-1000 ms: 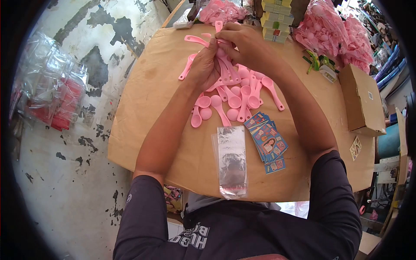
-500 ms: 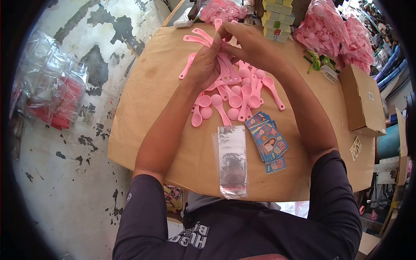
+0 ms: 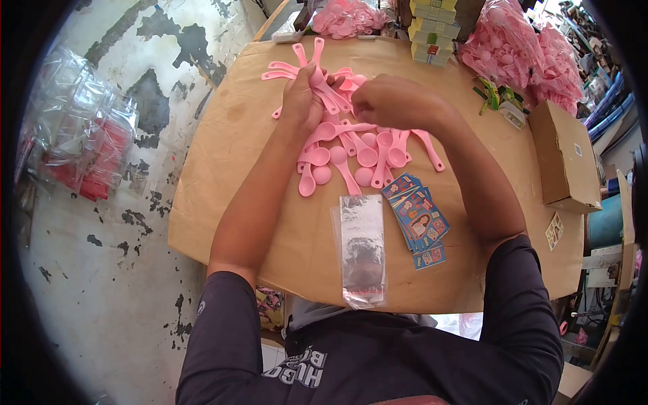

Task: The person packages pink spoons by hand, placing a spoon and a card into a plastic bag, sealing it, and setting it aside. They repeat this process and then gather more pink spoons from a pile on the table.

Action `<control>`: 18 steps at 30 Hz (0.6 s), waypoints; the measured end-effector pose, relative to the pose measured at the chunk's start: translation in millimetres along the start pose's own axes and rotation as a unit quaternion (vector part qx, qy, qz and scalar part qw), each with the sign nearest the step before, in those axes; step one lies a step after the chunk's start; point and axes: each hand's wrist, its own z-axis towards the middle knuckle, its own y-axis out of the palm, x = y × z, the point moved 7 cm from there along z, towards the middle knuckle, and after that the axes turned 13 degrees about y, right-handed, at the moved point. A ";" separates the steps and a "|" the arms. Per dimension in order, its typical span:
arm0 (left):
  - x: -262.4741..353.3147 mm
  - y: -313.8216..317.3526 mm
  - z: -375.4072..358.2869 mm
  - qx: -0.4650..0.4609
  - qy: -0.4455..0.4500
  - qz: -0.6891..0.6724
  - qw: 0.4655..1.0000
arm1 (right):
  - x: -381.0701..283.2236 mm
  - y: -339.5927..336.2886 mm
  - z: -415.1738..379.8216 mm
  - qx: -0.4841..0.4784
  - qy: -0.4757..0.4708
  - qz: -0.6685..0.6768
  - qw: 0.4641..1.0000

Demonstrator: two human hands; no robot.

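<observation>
My left hand is closed around several pink plastic spoons, whose handles fan out above the thumb and to the left. Just right of it, my right hand is curled over the far side of a loose heap of pink spoons. Its fingertips point down and left, and whatever they may hold is hidden. Nearer to me lie a stack of clear plastic sleeves and, to their right, a fanned pile of blue printed cards.
Paper bundles are stacked at the back, beside big bags of pink spoons. On the right stands a cardboard box, with a small card near it. Clear plastic bags lie at the left, beyond the brown table.
My hands were together at the held spoons and are now apart. The right has come down and right toward the heap; the left has shifted slightly left and down with its spoons.
</observation>
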 end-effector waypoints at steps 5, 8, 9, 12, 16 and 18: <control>6.7 7.8 3.6 -0.025 0.009 -0.013 1.000 | -13.7 31.5 15.2 0.050 -0.049 -0.060 0.996; 15.2 9.8 1.8 -0.006 0.016 -0.015 1.000 | -30.5 38.3 14.6 0.065 -0.071 0.018 0.995; 18.1 9.2 0.1 0.022 0.017 -0.024 0.999 | -34.4 41.8 13.9 0.063 -0.060 0.007 0.996; 18.2 -5.4 15.0 -0.027 0.024 -0.057 0.998 | -45.2 51.8 12.8 0.090 -0.064 -0.022 0.994; 18.1 -2.9 14.4 -0.028 0.006 -0.094 0.995 | -52.4 60.9 9.9 0.196 -0.126 -0.048 0.971; 17.8 -3.3 13.2 -0.018 -0.001 -0.091 0.996 | -54.6 58.9 8.5 0.210 -0.141 -0.057 0.966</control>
